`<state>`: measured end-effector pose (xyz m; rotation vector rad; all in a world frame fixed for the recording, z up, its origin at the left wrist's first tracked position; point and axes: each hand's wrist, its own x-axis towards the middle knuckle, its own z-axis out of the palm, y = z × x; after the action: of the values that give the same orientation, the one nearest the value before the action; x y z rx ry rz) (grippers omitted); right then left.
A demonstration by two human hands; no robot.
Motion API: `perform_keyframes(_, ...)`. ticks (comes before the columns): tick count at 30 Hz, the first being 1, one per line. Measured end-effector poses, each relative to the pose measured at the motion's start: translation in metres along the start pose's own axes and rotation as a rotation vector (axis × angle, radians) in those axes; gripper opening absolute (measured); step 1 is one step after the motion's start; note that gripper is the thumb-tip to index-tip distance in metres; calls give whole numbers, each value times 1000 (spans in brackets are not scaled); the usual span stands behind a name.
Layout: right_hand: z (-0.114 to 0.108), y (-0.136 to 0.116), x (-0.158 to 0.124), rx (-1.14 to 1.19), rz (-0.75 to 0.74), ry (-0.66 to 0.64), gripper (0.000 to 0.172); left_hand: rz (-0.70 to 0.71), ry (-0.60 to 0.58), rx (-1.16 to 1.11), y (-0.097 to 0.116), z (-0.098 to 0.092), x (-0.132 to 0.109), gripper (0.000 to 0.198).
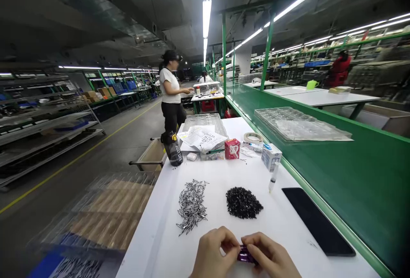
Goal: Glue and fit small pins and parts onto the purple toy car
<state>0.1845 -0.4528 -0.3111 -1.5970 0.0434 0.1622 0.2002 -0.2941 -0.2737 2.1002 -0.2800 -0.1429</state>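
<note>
The left hand [211, 256] pinches one end of a small purple part [246, 255], its long axis lying roughly left to right, while the right hand [269, 256] closes on the other end, both equally near, above the near edge of the white workbench [153, 252].

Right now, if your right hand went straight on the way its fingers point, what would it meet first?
Your right hand would meet the small glossy purple part first: its fingertips already seem to touch it. Your left hand lies just beyond.
</note>
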Motion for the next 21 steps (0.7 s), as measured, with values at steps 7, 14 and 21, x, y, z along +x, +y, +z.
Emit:
perform_keyframes(7,-4,-8,-5,-46,10,-70,32,-14,32,-43,1,2,-3,10)
perform_keyframes(14,-7,-9,-3,-7,6,-65,35,16,48,-21,-3,3,-6,12)
perform_keyframes(21,-12,-12,-4,166,76,-42,35,80,12,0,-8,5,-3,10)
